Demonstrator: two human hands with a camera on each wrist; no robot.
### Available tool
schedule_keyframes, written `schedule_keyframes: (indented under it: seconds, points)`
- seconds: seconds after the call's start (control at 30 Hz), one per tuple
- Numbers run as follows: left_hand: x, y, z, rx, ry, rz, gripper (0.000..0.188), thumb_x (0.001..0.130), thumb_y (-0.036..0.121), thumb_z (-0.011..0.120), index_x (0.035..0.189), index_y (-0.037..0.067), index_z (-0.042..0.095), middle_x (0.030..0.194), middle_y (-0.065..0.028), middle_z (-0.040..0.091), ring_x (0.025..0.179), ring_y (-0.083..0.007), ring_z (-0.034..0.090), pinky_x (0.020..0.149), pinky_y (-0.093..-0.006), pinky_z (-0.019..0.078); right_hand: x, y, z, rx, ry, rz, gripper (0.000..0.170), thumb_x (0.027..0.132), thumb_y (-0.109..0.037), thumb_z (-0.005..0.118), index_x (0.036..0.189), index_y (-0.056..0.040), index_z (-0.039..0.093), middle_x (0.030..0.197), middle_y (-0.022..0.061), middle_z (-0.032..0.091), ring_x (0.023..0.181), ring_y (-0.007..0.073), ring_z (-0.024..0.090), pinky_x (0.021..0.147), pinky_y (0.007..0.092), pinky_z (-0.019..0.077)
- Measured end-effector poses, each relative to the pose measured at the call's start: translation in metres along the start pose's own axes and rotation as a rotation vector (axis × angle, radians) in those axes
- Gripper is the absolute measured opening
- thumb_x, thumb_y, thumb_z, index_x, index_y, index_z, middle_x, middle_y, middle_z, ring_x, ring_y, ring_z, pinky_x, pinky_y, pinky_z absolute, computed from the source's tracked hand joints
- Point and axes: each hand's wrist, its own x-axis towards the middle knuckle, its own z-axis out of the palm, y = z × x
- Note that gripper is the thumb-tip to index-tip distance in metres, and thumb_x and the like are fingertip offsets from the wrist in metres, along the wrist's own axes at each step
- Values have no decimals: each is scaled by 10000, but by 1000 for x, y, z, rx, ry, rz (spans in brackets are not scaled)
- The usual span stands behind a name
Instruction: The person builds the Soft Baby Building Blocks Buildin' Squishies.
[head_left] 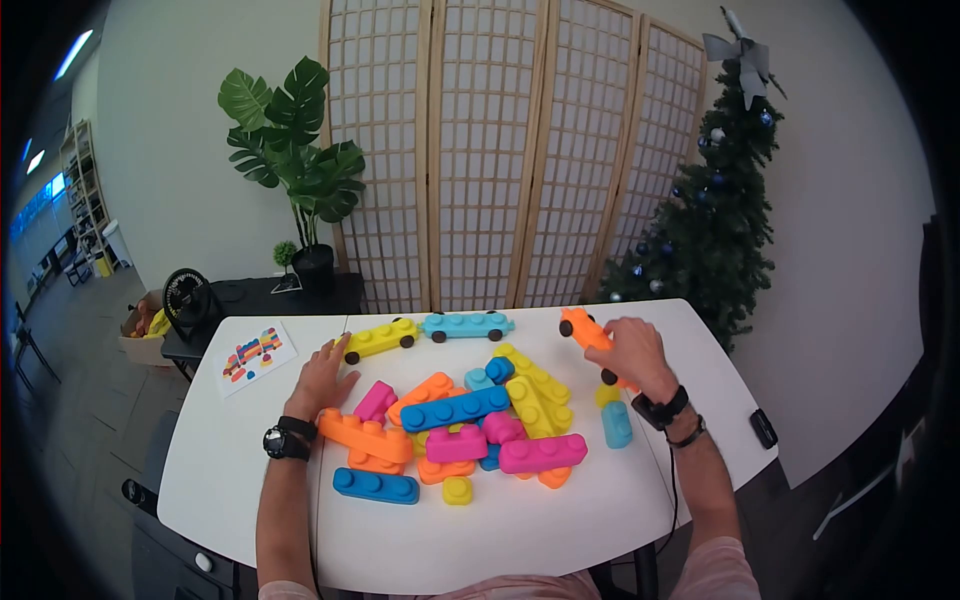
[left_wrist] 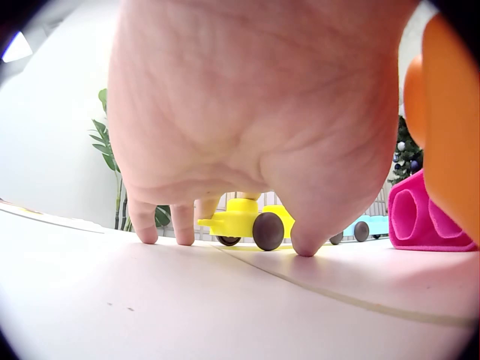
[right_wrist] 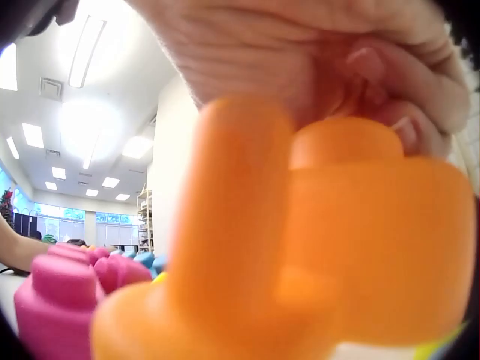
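Right hand (head_left: 637,352) gripping orange car (head_left: 584,329), left hand (head_left: 320,380) spread by yellow car (head_left: 383,341), blocks (head_left: 455,409) heaped between, screen (head_left: 485,150) behind

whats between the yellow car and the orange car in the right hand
In the head view, the light blue car comes right after the yellow car, then bare white table up to the orange car.
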Motion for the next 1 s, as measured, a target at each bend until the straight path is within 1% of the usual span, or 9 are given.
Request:
schedule_keyframes:
  seconds: [0.03, 0.1, 0.13, 0.23, 0.27, 0.37, 0.5, 0.6, 1.0]
  points:
    - [2, -1, 1, -9, -8, 2, 897, 984, 365, 762, 1719, 146, 296, 1607, -308, 485, 1415, -477, 548, 1179, -539, 472, 11, 4, 0, -1, 1, 2, 547, 740, -447, 839, 989, 39, 800, 938, 218, 786, 892, 395, 760, 849, 473, 614]
    - [2, 0, 1, -8, -9, 4, 899, 984, 363, 764, 1719, 144, 295, 1595, -308, 498, 1415, -478, 547, 1178, -538, 473, 37, 14, 11, 82, 53, -174, 543, 736, -396, 843, 1079, 22, 800, 998, 214, 782, 962, 396, 751, 890, 473, 605]
    - [1, 0, 0, -6, -9, 1, 900, 984, 362, 766, 1719, 142, 295, 1583, -308, 512, 1415, -480, 547, 1176, -538, 474, 46, 20, 21, 81, 59, -176, 543, 736, -396, 843, 1079, 22, 800, 998, 214, 782, 962, 396, 751, 890, 473, 605]
    - [1, 1, -2, -29, -14, 5, 907, 980, 359, 772, 1719, 140, 295, 1572, -307, 521, 1418, -480, 545, 1173, -540, 477, 78, 33, 55, 167, -60, -246, 554, 740, -326, 857, 1190, -11, 788, 1094, 217, 758, 1053, 406, 726, 957, 459, 588]
    - [1, 1, -2, -24, -6, 3, 907, 980, 359, 772, 1719, 140, 295, 1572, -307, 521, 1418, -480, 545, 1173, -540, 477, 86, 38, 68, 169, -53, -253, 554, 740, -326, 857, 1190, -11, 788, 1094, 217, 758, 1053, 406, 726, 957, 459, 588]
    - [1, 1, -1, -12, -8, 8, 914, 976, 370, 777, 1719, 144, 295, 1558, -305, 532, 1412, -476, 550, 1164, -547, 482, 103, 46, 105, 162, -193, -209, 584, 754, -318, 875, 1257, -40, 769, 1205, 187, 698, 1180, 379, 676, 1015, 455, 565]
    - [1, -1, 0, -11, -11, 10, 910, 980, 378, 772, 1721, 150, 294, 1556, -303, 534, 1408, -476, 552, 1163, -546, 482, 113, 52, 129, 136, -185, -262, 591, 758, -316, 878, 1274, -51, 765, 1188, 179, 694, 1186, 375, 665, 1034, 451, 553]
    - [2, -2, -1, -15, -19, 13, 905, 985, 382, 766, 1722, 155, 293, 1557, -298, 535, 1406, -470, 555, 1162, -547, 483, 117, 54, 141, 89, -238, -263, 598, 760, -312, 879, 1289, -59, 761, 1183, 176, 696, 1195, 370, 660, 1046, 453, 547]
    - [1, -5, 1, -11, 7, 21, 900, 992, 387, 754, 1731, 167, 289, 1562, -291, 541, 1411, -463, 556, 1168, -540, 478, 112, 60, 149, 82, -268, -297, 571, 767, -301, 865, 1289, -90, 769, 1215, 193, 685, 1205, 392, 653, 1049, 480, 547]
